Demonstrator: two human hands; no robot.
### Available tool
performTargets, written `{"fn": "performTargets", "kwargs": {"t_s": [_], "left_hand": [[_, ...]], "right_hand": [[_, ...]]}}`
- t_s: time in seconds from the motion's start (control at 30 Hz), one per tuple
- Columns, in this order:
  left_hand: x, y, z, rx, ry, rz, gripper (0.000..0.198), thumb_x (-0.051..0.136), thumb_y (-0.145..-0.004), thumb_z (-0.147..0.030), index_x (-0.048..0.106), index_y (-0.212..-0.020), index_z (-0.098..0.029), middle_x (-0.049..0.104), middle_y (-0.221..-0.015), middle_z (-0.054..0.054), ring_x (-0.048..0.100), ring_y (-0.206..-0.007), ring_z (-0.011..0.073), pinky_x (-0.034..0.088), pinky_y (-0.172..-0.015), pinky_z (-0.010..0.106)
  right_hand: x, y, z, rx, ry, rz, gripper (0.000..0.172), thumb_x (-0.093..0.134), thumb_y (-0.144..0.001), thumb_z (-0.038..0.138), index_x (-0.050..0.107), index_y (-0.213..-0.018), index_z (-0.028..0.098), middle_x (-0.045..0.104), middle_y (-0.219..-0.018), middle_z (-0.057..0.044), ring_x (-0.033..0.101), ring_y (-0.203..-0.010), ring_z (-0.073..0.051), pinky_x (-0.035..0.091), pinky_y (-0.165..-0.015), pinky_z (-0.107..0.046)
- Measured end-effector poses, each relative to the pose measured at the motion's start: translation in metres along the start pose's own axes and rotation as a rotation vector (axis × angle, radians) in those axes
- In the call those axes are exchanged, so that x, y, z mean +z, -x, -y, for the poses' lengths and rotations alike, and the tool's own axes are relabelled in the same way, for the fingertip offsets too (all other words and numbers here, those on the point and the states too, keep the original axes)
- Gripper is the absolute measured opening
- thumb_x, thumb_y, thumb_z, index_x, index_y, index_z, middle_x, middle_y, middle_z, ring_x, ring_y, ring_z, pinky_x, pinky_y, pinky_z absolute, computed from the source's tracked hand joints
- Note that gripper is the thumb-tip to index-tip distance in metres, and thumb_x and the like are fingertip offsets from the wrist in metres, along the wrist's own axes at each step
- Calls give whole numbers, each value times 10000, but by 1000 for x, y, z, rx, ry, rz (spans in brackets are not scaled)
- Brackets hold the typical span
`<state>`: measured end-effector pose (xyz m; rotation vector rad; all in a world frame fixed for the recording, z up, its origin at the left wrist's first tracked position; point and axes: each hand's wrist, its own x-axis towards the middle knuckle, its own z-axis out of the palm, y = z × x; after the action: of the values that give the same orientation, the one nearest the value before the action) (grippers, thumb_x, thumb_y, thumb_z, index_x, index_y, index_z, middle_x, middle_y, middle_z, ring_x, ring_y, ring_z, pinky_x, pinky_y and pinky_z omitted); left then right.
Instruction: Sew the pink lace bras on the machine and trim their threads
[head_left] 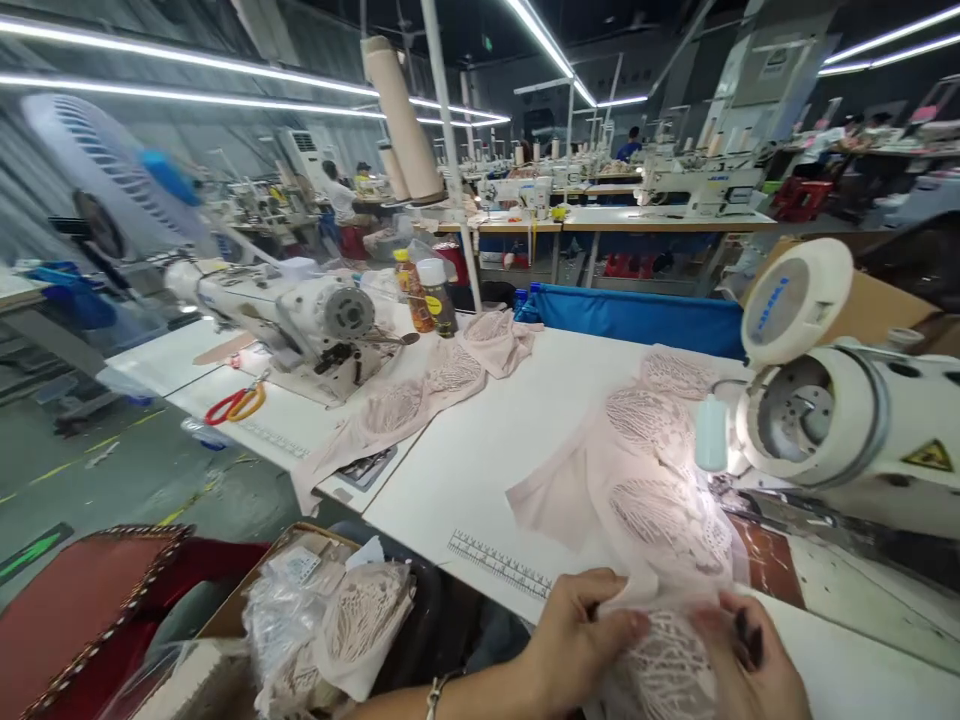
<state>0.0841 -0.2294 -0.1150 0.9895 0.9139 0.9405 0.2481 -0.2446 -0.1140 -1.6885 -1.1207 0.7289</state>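
Note:
A chain of pale pink lace bra pieces (pixel 660 510) lies across the table up to the sewing machine (pixel 817 400) on the right, its lamp shining on the lace. At the near edge of the table, my left hand (pixel 577 640) pinches the sheer fabric between thumb and fingers. Beside it, my right hand (pixel 757 655) is closed on the same lace piece, some fingers hidden behind the cloth. A lace cup shows between the two hands. More pink lace bra pieces (pixel 420 395) stretch across the table to the left, apart from my hands.
A second sewing machine (pixel 300 310) stands left, near red and orange scissors (pixel 236 402). Bottles (pixel 427 295) and thread cones (pixel 405 120) are behind. A box of bagged lace pieces (pixel 330 620) sits below the table edge by a red chair (pixel 97 610). A ruler strip (pixel 499 562) marks the tabletop.

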Motion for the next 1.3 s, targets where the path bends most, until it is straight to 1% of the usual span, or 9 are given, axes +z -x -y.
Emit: {"fn": "performTargets", "kwargs": {"t_s": [0.3,0.6,0.67,0.77,0.9,0.97,1.07,1.17,1.3], "left_hand": [[-13,-19,-20,-52,-441,273,591,406,-920,-711,549,-745,-165,591,-766,38,514,-764,198,411,-748,295],[-12,-17,-20,-47,-767,343,519,332,-950,-628,338,-635,-215,416,-603,-12,341,-591,144,269,-584,300],[-7,-12,-13,-66,-742,215,545,337,-932,-665,342,-618,-221,407,-594,-7,344,-590,151,270,-580,307],[6,2,-1,-44,-586,47,574,342,-924,-699,415,-630,-211,439,-626,11,380,-626,163,318,-604,307],[13,12,2,17,-269,159,601,495,-873,-744,536,-706,-169,479,-689,14,429,-678,154,375,-645,277],[8,9,-3,1,-118,224,619,570,-819,-774,590,-771,-157,500,-695,8,455,-675,144,399,-639,257],[-3,-8,-13,-127,94,100,695,567,-748,-854,606,-816,-164,485,-599,-26,442,-539,111,393,-533,234],[-8,-28,-22,-181,224,-31,638,719,-686,-771,621,-794,-150,508,-544,-35,455,-472,102,424,-509,241],[-14,-56,-36,-46,163,-11,547,855,-665,-526,701,-976,-103,724,-833,92,689,-801,228,553,-801,348]], "right_hand": [[5,-8,8,-40,21,201,579,430,-889,739,513,-642,221,596,-604,-41,581,-636,-231,494,-611,-317],[-13,-30,11,-62,67,757,484,554,-898,610,409,-648,221,382,-594,57,357,-562,-120,330,-492,-231],[-7,-32,12,-86,116,711,458,510,-924,561,412,-630,224,413,-568,49,377,-543,-127,333,-483,-238],[7,-26,10,-281,208,363,368,438,-937,418,456,-623,227,530,-581,8,478,-548,-156,399,-524,-261],[12,-13,1,-409,174,92,310,485,-916,375,497,-640,235,557,-568,7,517,-520,-159,450,-544,-257],[5,-11,-3,-296,110,96,363,502,-923,447,506,-626,238,538,-531,12,529,-506,-168,457,-515,-251],[-7,-13,-9,-192,95,245,401,505,-902,510,575,-627,226,610,-555,-17,607,-544,-210,485,-509,-266],[-12,-12,-17,-340,349,393,336,510,-887,433,649,-667,221,659,-566,-23,622,-505,-214,470,-501,-276],[-11,3,-28,-535,750,366,183,539,-861,313,716,-887,274,748,-683,-12,702,-580,-256,446,-505,-297]]}}
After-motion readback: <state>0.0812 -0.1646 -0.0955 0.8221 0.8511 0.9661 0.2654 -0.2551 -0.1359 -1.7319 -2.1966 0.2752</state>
